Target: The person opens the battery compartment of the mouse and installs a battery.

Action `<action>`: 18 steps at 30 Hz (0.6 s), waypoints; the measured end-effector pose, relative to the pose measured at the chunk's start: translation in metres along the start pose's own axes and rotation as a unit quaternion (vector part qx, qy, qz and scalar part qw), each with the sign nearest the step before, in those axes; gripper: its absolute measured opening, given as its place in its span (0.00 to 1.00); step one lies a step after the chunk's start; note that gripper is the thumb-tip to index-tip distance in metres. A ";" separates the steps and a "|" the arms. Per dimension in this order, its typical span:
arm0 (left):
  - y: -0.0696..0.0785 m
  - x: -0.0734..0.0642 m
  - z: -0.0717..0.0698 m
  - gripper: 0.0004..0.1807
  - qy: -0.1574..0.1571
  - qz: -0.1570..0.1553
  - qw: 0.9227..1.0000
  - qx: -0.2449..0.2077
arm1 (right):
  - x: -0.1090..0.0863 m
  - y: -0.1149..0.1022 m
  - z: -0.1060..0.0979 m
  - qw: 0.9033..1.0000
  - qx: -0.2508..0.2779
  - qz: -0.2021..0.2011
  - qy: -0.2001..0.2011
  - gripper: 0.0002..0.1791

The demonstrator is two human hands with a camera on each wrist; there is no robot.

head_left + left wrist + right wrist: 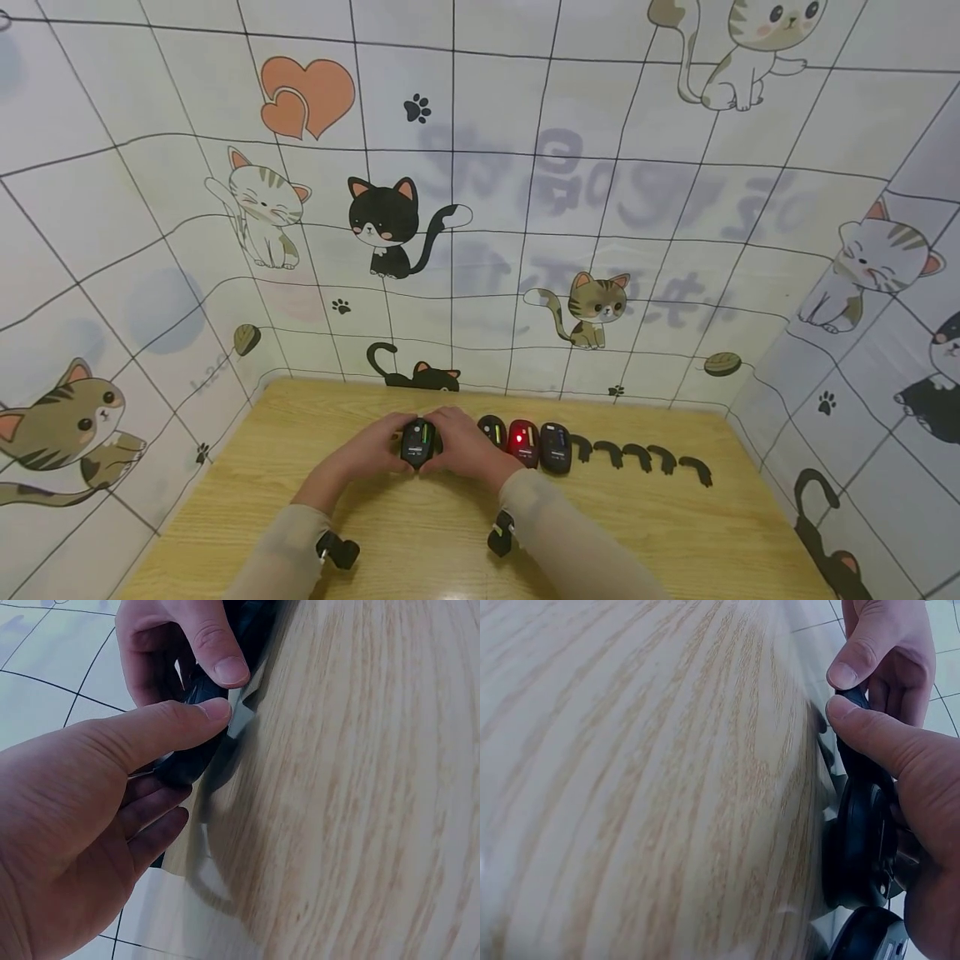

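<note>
A black computer mouse [417,442], underside up with a yellow-green strip showing, is held between both hands near the back of the table. My left hand [369,450] grips its left side, and my right hand [467,446] grips its right side. In the left wrist view, the thumbs meet along the near edge of the dark mouse [191,759]. The right wrist view shows the right thumb pressed on the mouse [857,761] as well. My right hand partly hides another black mouse [492,428] with a similar strip.
Right of the hands lie a red-lit mouse [523,443] and a darker mouse [556,448]. Several black curved pieces [637,456] form a row farther right. The wooden table [420,533] meets a cat-print wall covering [487,208] at its back.
</note>
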State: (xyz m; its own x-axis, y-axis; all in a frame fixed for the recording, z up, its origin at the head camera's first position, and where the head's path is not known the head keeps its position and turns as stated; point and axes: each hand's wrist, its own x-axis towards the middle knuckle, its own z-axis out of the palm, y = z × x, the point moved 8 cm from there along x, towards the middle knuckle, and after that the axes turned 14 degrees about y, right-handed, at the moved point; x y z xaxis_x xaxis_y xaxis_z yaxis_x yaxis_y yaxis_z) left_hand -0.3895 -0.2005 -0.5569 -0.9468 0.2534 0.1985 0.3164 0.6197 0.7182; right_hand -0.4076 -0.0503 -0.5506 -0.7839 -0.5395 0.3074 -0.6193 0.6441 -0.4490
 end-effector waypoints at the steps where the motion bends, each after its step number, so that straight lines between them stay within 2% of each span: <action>1: 0.000 0.000 0.000 0.50 0.001 0.000 1.000 0.002 | 0.000 0.000 0.000 1.000 -0.003 -0.001 0.000 0.48; 18: -0.008 0.001 0.003 0.53 0.002 -0.003 1.000 0.014 | 0.003 -0.002 0.003 0.998 -0.059 -0.020 -0.017 0.48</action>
State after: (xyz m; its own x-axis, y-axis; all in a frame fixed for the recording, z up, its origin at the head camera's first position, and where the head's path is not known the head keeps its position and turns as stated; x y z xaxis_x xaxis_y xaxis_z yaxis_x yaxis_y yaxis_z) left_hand -0.3927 -0.2029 -0.5644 -0.9488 0.2469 0.1973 0.3126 0.6422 0.6999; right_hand -0.4089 -0.0552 -0.5513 -0.7581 -0.5827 0.2929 -0.6521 0.6800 -0.3352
